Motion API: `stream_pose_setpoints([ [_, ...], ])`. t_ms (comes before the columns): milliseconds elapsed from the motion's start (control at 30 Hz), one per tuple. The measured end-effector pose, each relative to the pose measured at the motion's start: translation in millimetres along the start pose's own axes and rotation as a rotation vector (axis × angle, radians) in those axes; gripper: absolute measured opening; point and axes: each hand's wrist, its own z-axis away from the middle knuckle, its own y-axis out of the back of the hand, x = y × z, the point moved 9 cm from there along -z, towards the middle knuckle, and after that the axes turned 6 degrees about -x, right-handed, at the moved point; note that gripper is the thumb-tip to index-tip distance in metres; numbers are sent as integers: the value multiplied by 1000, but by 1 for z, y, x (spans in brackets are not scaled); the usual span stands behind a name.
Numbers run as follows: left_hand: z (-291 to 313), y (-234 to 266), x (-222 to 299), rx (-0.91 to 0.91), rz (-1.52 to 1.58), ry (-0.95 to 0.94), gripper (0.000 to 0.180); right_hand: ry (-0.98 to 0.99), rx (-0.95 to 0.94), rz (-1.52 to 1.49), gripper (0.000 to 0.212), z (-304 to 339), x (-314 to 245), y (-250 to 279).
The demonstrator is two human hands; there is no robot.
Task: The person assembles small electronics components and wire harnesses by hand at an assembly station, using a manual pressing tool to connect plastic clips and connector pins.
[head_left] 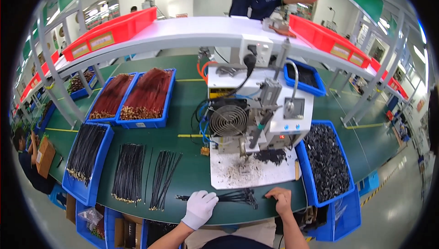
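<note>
My left hand (200, 208), in a white glove, is closed over a small bunch of black cables (233, 198) lying sideways near the table's front edge. Dark pieces (250, 197) cluster at the bunch's right end. My bare right hand (280, 199) is to the right of them, fingers bent and drawn together; whether something small is between the fingertips is hidden. Just beyond both hands stands a white bench machine (256, 175) with a round fan guard and an upright press head. Black scraps lie on its base.
Black cables with brass-coloured ends lie in two groups (127, 173) (163, 178) at left, beside a blue bin (93, 187) of more. Blue trays (141, 123) of dark red cables stand behind. At right, a blue bin (350, 175) holds black parts. Beyond the shelf (196, 28) stands a person (256, 2).
</note>
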Motion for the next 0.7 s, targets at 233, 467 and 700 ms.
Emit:
stream_pose_setpoints([
  [233,7,7,-1,51,51,0,18,-9,-28,-60,41,-1,11,-10],
  [467,-4,33,-5,193,102,81,20,-22,11,-25,40,-10,11,-4],
  [700,4,65,-127,312,-99,511,6,-121,63,-33,40,-5,18,-1],
])
